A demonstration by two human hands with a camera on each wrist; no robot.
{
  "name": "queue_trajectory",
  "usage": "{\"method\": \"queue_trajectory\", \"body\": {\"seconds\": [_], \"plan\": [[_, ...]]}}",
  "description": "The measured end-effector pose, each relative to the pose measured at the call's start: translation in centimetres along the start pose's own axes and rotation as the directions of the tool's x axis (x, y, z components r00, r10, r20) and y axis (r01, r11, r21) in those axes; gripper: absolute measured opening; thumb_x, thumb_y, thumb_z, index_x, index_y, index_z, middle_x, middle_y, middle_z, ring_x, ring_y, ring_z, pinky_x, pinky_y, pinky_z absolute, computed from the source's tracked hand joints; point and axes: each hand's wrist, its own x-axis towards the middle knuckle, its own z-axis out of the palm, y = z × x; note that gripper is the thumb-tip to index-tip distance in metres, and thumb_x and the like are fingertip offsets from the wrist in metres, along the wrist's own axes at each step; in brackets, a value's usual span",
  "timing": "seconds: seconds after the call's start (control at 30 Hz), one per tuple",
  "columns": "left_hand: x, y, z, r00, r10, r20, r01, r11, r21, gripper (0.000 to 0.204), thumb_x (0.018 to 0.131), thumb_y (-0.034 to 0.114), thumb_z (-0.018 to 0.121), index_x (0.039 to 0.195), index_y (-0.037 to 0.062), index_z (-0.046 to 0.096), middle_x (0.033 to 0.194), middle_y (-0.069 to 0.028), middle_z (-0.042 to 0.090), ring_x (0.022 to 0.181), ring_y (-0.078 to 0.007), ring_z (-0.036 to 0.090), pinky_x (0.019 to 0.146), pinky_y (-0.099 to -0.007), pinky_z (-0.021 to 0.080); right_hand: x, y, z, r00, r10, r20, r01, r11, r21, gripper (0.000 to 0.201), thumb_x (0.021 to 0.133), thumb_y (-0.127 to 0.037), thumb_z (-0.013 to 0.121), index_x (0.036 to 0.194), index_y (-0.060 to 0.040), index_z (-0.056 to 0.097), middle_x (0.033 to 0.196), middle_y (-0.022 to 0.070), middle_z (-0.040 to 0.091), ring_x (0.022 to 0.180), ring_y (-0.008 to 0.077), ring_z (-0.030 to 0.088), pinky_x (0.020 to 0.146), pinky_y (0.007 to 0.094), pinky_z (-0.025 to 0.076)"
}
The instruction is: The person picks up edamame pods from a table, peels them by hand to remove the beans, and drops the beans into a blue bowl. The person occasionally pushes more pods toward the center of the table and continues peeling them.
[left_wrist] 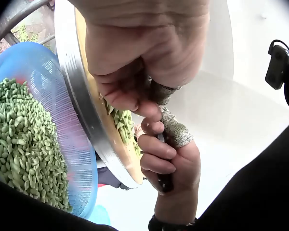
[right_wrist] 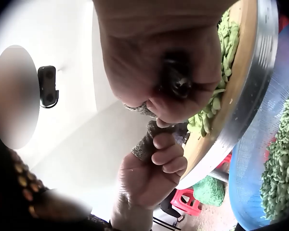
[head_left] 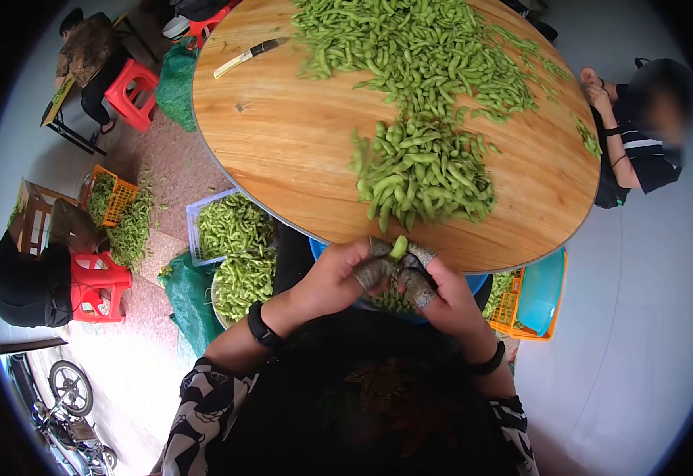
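My left hand [head_left: 324, 279] and right hand [head_left: 451, 300] meet at the table's near edge, with grey wraps on the thumbs and forefingers. Between the fingertips shows a green edamame pod [head_left: 399, 247], pinched by the left hand. Curled against the right palm is a slim tool with a dark handle [left_wrist: 165, 182]; its working end is hidden by the fingers. Just beyond the hands lies a heap of edamame pods [head_left: 430, 170] on the round wooden table [head_left: 283, 151]. Below the hands stands a blue basket [left_wrist: 89, 178] of shelled beans [left_wrist: 26, 149].
A knife [head_left: 251, 57] lies at the table's far left. A white crate [head_left: 195, 230] of pods and a green sack [head_left: 191, 297] stand left. An orange crate [head_left: 549, 333] with a teal basin [head_left: 541, 293] sits right. Other people sit around, some near red stools [head_left: 102, 282].
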Motion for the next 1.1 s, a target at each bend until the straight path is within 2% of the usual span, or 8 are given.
{"method": "queue_trajectory", "body": {"seconds": [0.2, 0.27, 0.5, 0.7, 0.8, 0.87, 0.97, 1.1], "plan": [[0.0, 0.3, 0.2, 0.999, -0.044, -0.008, 0.043, 0.995, -0.085, 0.012, 0.096, 0.005, 0.053, 0.106, 0.0024, 0.058, 0.084, -0.0016, 0.062, 0.076, -0.008, 0.059, 0.066, -0.0237, 0.05, -0.4, 0.2, 0.0, 0.991, 0.133, 0.027, -0.136, 0.98, 0.146, 0.032, 0.093, -0.004, 0.05, 0.125, -0.0057, 0.05, 0.08, -0.0017, 0.058, 0.058, 0.0025, 0.046, 0.049, 0.0183, 0.036], [0.2, 0.9, 0.5, 0.978, 0.206, 0.026, -0.203, 0.924, 0.325, 0.007, 0.095, 0.004, 0.054, 0.101, 0.0027, 0.058, 0.08, -0.0001, 0.06, 0.072, -0.0074, 0.055, 0.067, -0.0226, 0.046, 0.0, -0.9, 0.2, 0.98, 0.201, 0.004, -0.198, 0.962, 0.189, 0.028, 0.094, -0.006, 0.05, 0.122, -0.0048, 0.051, 0.08, -0.0019, 0.058, 0.058, 0.0024, 0.046, 0.05, 0.0182, 0.036], [0.3, 0.0, 0.0, 0.992, 0.117, -0.045, -0.108, 0.978, 0.177, 0.022, 0.085, -0.002, 0.062, 0.107, 0.0012, 0.059, 0.087, -0.0114, 0.067, 0.075, -0.0176, 0.066, 0.067, -0.0279, 0.052, -0.4, -1.0, -0.4, 0.986, 0.166, -0.006, -0.163, 0.973, 0.162, 0.024, 0.094, -0.009, 0.052, 0.117, -0.0052, 0.052, 0.079, -0.0019, 0.058, 0.057, 0.0029, 0.046, 0.05, 0.0183, 0.036], [-0.1, 0.5, 0.1, 0.945, 0.321, 0.07, -0.248, 0.558, 0.792, 0.015, 0.085, 0.001, 0.062, 0.099, 0.0019, 0.06, 0.083, -0.0131, 0.066, 0.072, -0.0217, 0.066, 0.061, -0.0335, 0.051, 0.0, -0.8, -0.1, 0.961, 0.277, 0.015, -0.272, 0.933, 0.235, 0.022, 0.095, -0.011, 0.049, 0.117, -0.0077, 0.053, 0.078, -0.0018, 0.056, 0.054, 0.0036, 0.043, 0.048, 0.019, 0.034], [0.1, -0.3, -0.1, 0.927, 0.362, 0.093, -0.313, 0.613, 0.726, 0.01, 0.089, 0.007, 0.063, 0.098, 0.0033, 0.062, 0.079, -0.0098, 0.065, 0.066, -0.0176, 0.061, 0.059, -0.0313, 0.049, 0.1, -0.5, -0.6, 0.863, 0.478, 0.163, -0.495, 0.738, 0.458, 0.039, 0.092, -0.006, 0.051, 0.13, -0.008, 0.047, 0.082, -0.0021, 0.056, 0.057, 0.0035, 0.043, 0.048, 0.0192, 0.034], [-0.1, -0.5, -0.4, 0.993, -0.102, 0.06, 0.105, 0.993, -0.045, 0.014, 0.091, 0.015, 0.063, 0.095, 0.0018, 0.06, 0.079, -0.0034, 0.065, 0.069, -0.0128, 0.063, 0.057, -0.0276, 0.048, 0.0, -0.5, -0.9, 0.873, 0.4, 0.281, -0.487, 0.662, 0.57, 0.035, 0.094, -0.008, 0.05, 0.129, -0.0115, 0.048, 0.079, -0.0025, 0.054, 0.048, 0.002, 0.034, 0.041, 0.0186, 0.026], [-0.1, -0.8, -1.3, 0.949, -0.216, 0.231, 0.301, 0.842, -0.447, 0.014, 0.092, 0.016, 0.061, 0.097, 0.0028, 0.062, 0.08, 0.0, 0.065, 0.07, -0.0091, 0.061, 0.059, -0.0225, 0.046, -0.4, 0.5, -1.2, 0.858, 0.32, 0.401, -0.509, 0.422, 0.751, 0.034, 0.095, -0.009, 0.049, 0.129, -0.0124, 0.048, 0.077, -0.002, 0.053, 0.047, 0.0018, 0.031, 0.04, 0.0182, 0.023], [0.6, -0.4, -0.6, 0.951, -0.275, 0.144, 0.304, 0.917, -0.257, 0.016, 0.091, 0.017, 0.063, 0.096, 0.002, 0.062, 0.079, -0.0031, 0.066, 0.067, -0.0087, 0.06, 0.059, -0.024, 0.048, -0.2, 0.0, -1.2, 0.824, 0.414, 0.385, -0.535, 0.348, 0.77, 0.03, 0.096, -0.011, 0.049, 0.126, -0.0124, 0.049, 0.076, -0.0016, 0.052, 0.047, 0.0023, 0.031, 0.041, 0.0187, 0.023]]}}
